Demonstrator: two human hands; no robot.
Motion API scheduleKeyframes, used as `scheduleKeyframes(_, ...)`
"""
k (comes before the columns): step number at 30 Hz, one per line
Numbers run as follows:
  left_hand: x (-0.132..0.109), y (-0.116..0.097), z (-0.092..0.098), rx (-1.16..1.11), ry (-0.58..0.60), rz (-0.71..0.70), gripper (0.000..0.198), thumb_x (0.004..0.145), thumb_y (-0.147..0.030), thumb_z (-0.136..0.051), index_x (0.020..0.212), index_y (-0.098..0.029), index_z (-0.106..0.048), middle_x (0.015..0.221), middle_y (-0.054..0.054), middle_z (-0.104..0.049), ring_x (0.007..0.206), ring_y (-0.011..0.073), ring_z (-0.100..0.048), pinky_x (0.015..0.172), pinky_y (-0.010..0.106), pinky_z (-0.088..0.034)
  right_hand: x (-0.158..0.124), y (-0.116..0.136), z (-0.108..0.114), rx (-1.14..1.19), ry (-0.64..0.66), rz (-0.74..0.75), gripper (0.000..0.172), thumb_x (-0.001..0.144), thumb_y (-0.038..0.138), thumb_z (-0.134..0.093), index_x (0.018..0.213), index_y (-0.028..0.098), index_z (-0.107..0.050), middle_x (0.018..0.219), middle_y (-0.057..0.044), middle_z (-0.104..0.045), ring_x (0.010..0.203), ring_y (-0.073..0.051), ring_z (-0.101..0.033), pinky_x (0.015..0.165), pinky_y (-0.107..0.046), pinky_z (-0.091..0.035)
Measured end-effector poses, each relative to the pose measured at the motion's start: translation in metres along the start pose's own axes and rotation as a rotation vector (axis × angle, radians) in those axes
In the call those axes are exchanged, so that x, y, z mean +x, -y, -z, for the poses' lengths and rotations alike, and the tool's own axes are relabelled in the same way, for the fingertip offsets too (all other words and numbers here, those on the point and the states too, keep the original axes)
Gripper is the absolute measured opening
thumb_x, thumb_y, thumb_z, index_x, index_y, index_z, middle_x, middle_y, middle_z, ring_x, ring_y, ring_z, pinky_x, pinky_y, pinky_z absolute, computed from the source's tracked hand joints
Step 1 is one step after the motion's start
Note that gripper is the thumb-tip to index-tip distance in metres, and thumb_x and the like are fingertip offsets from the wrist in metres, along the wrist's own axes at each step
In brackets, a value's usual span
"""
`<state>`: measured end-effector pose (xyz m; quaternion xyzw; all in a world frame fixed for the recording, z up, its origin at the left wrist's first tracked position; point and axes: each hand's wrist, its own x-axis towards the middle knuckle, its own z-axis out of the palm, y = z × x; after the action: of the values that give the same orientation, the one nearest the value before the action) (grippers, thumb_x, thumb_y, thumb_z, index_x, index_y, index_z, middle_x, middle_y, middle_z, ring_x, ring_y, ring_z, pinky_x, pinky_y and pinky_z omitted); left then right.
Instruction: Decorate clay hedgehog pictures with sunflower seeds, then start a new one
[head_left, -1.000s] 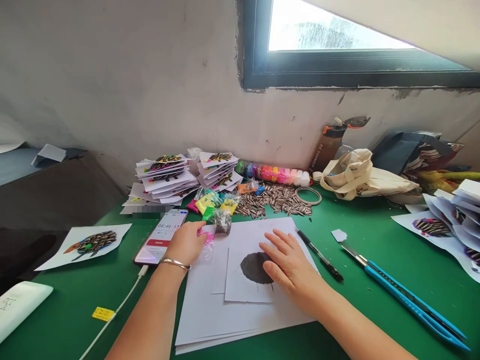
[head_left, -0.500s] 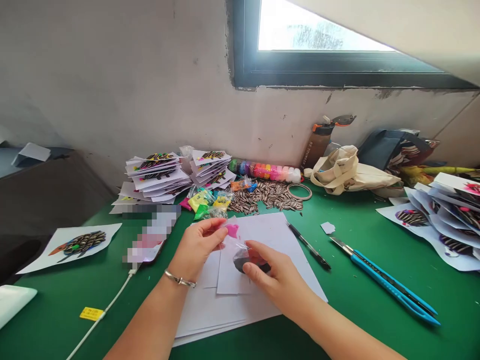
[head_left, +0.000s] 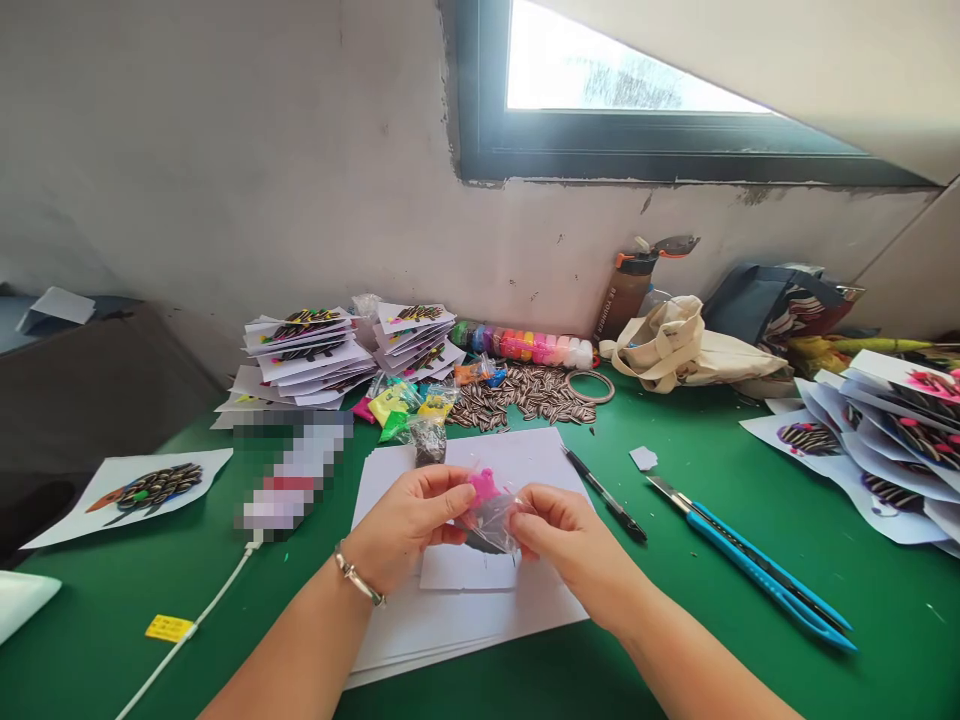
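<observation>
Over white paper sheets (head_left: 480,630) on the green table, both hands hold a clear plastic bag (head_left: 499,518) with dark material in its lower part. My left hand (head_left: 420,515) is closed on the bag's left side, beside a small pink piece (head_left: 485,486) at its top; whether that piece is inside the bag I cannot tell. My right hand (head_left: 559,525) pinches the bag's right edge. Beyond my left hand a small bag of dark bits (head_left: 429,442) lies at the top of the sheets.
Stacks of decorated cards (head_left: 304,355) stand back left, near loose striped seeds (head_left: 532,392) and a tape ring (head_left: 590,387). To the right lie a pen (head_left: 606,497), a blue cutter (head_left: 765,560) and more cards (head_left: 900,440). A phone (head_left: 292,480) with a cable lies left.
My right hand has closed on the bag's right edge and shifted slightly right. The pink piece sits farther right and lower. The view has shifted a little.
</observation>
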<state>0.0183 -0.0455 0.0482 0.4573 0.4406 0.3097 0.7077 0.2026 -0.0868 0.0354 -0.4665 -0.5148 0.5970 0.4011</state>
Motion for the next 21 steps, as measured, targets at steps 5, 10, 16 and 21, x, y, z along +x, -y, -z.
scheduleKeyframes(5,-0.002,0.001,-0.002,-0.02,0.094,0.02,0.025,0.068,-0.037,-0.073,0.079,-0.016,-0.065,0.067,-0.001,-0.056,0.062,0.0103,-0.052,0.056,0.021,-0.04,-0.001,-0.003,0.011,0.062,-0.029,0.012,0.024,0.081,0.03,-0.052,0.062,0.017,-0.048,0.057,0.004,-0.044,0.059,-0.01,-0.037,0.058,-0.023,-0.029)
scheduleKeyframes(10,-0.001,0.005,-0.008,-0.033,0.127,0.028,0.029,0.071,-0.044,-0.069,0.081,-0.017,-0.062,0.071,-0.001,-0.055,0.06,0.0109,-0.053,0.052,0.022,-0.041,-0.003,-0.001,0.013,0.013,0.026,0.033,0.029,0.08,0.037,-0.055,0.06,0.018,-0.046,0.056,0.005,-0.041,0.056,-0.009,-0.034,0.055,-0.023,-0.026)
scheduleKeyframes(16,0.001,0.008,-0.011,-0.021,0.126,-0.007,0.033,0.07,-0.045,-0.069,0.068,-0.014,-0.058,0.06,-0.002,-0.051,0.051,0.0081,-0.049,0.047,0.019,-0.036,-0.005,-0.003,0.01,-0.026,0.049,0.031,0.035,0.081,0.043,-0.054,0.059,0.018,-0.046,0.056,0.005,-0.041,0.056,-0.009,-0.033,0.054,-0.023,-0.025)
scheduleKeyframes(21,0.0,0.008,-0.009,-0.051,0.047,-0.07,0.03,0.074,-0.042,-0.068,0.072,-0.013,-0.059,0.06,-0.002,-0.052,0.05,0.0072,-0.05,0.047,0.019,-0.036,-0.001,-0.01,0.008,-0.009,-0.043,0.008,0.039,0.084,0.046,-0.05,0.057,0.017,-0.049,0.056,0.002,-0.048,0.059,-0.011,-0.041,0.059,-0.024,-0.03)
